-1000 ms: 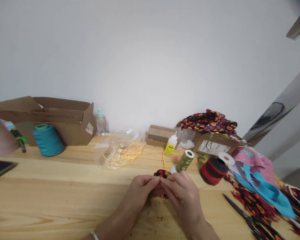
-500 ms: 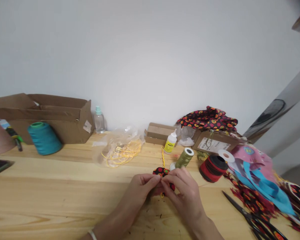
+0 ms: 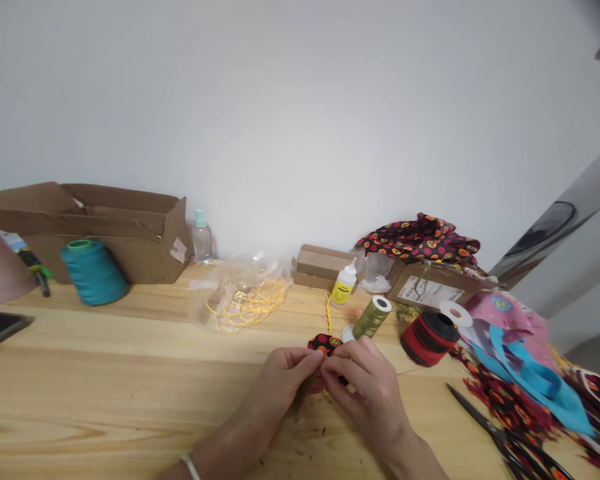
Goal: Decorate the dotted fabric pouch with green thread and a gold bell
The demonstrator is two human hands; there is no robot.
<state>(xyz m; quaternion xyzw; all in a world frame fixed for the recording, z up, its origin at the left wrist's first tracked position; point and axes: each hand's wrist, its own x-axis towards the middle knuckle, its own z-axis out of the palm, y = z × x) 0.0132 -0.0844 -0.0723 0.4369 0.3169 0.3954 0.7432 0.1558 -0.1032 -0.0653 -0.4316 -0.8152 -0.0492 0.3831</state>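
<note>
My left hand (image 3: 280,387) and my right hand (image 3: 367,387) meet over the wooden table (image 3: 105,373), fingertips pinched together on a small black fabric piece with orange and red dots (image 3: 324,344). A yellow cord (image 3: 327,313) runs from that piece away toward the wall. Both hands rest on the table top, and part of the fabric piece is hidden under the fingers. An olive green thread spool (image 3: 371,317) lies just beyond my right hand.
A teal thread cone (image 3: 94,272) and an open cardboard box (image 3: 105,230) stand at the left. A plastic bag with yellow cord (image 3: 243,299), a glue bottle (image 3: 343,285), a red-and-black ribbon roll (image 3: 429,337), scissors (image 3: 500,437) and fabric scraps (image 3: 520,373) lie around.
The hands stay pinched on the fabric piece with only small finger shifts. The view has drifted slightly, so the objects sit a little differently in frame.
</note>
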